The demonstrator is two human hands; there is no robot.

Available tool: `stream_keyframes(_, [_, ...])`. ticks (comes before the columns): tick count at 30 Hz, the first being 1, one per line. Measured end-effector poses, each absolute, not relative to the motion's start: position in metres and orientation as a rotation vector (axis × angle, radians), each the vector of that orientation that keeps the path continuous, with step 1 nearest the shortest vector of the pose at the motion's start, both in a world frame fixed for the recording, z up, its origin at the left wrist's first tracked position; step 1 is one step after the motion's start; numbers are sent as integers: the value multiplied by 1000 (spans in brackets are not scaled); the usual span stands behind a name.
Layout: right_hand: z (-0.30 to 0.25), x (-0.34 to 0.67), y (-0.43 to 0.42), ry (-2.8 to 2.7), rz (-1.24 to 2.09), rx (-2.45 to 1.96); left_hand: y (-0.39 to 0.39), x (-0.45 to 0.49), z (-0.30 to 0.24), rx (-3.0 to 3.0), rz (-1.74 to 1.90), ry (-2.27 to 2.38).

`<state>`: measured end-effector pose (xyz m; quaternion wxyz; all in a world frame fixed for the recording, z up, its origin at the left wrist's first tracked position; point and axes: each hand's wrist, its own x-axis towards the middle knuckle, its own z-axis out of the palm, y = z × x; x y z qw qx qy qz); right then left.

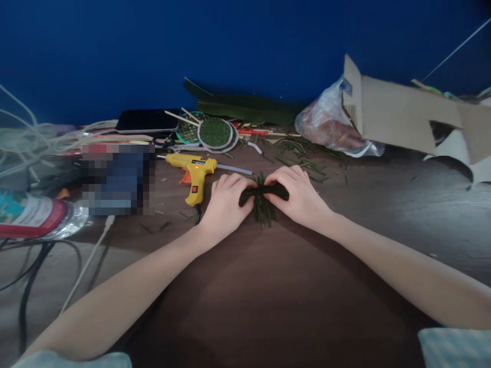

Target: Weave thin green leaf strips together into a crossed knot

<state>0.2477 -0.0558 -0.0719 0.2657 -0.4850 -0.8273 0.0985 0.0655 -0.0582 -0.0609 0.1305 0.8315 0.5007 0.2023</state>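
Observation:
A small bundle of dark green leaf strips (263, 203) lies on the brown table (268, 286) in the middle of the view. My left hand (224, 204) presses its left side with curled fingers. From the right, my right hand (299, 197) grips a dark band that runs across the bundle. Both hands are closed on the bundle, and their fingertips nearly meet over it.
A yellow glue gun (194, 173) lies just left of my hands. Behind it are round green woven discs (215, 134), a phone (148, 120), long leaves, a plastic bag (330, 125) and cardboard (402, 115). Cables, pale strips and a bottle (34, 214) crowd the left.

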Motion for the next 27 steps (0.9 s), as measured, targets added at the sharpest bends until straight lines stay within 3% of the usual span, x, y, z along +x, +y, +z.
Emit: stream_keyframes(27, [-72, 249, -57, -2313, 128, -1266, -59, 64, -61, 2396, 595, 1459])
